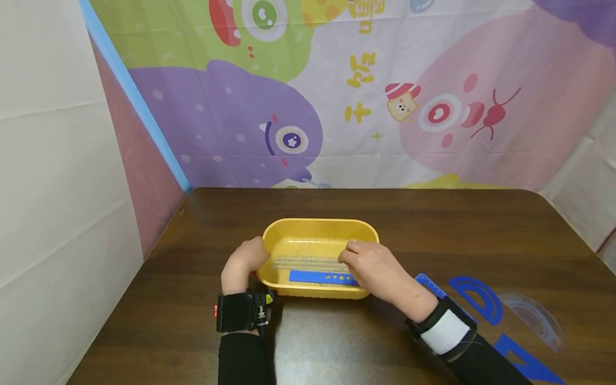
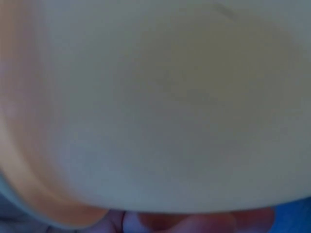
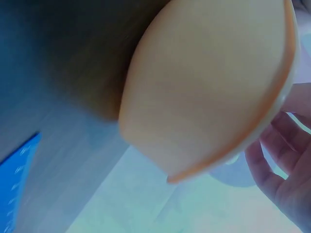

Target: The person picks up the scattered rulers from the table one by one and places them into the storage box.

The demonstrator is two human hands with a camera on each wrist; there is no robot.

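On the table stands a yellow plastic basin [image 1: 315, 230] holding a clear ruler [image 1: 300, 262] and a blue ruler [image 1: 308, 276] with small cut-out shapes, side by side on its bottom. My left hand [image 1: 247, 256] grips the basin's left rim; the basin wall fills most of the left wrist view. Over the right rim reaches my right hand [image 1: 372, 267], its bent fingers near the right end of the clear ruler. In the right wrist view the fingertips pass behind the rim, so I cannot tell whether they pinch anything.
Right of the basin lie a blue ruled piece [image 1: 430, 286], partly under my right forearm, a blue protractor [image 1: 478, 299], a clear protractor [image 1: 534, 318] and a blue set square [image 1: 524, 358]. A cartoon cloth [image 1: 366, 160] hangs behind the brown table [image 1: 159, 299].
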